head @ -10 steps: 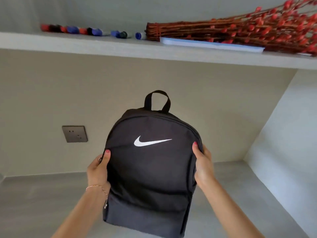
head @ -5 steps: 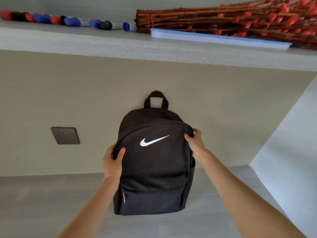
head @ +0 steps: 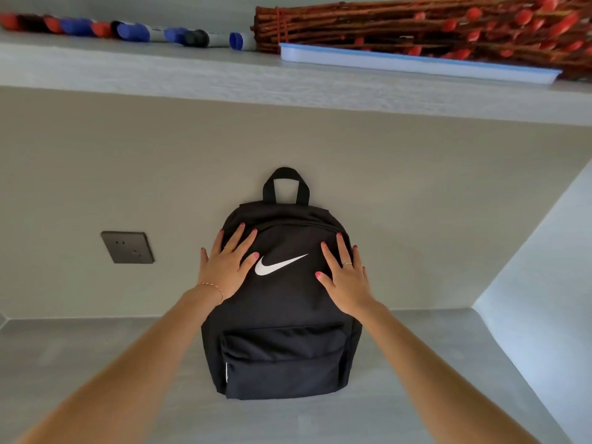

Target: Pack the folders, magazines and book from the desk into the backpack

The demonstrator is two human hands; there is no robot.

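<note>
Backpack (head: 282, 315) moved back from mid-air grip, now upright on table (head: 96, 379) against wall. Left hand (head: 227, 267) and right hand (head: 344, 277) released its sides; both now flat, fingers spread, on front panel beside swoosh.

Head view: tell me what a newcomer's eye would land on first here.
First comes the black backpack with its white swoosh, standing upright on the grey desk against the wall, zipped shut. The left hand and right hand lie flat on its front, one on each side of the logo. Above, on the shelf, red-budded branches lie beside a row of markers.
</note>
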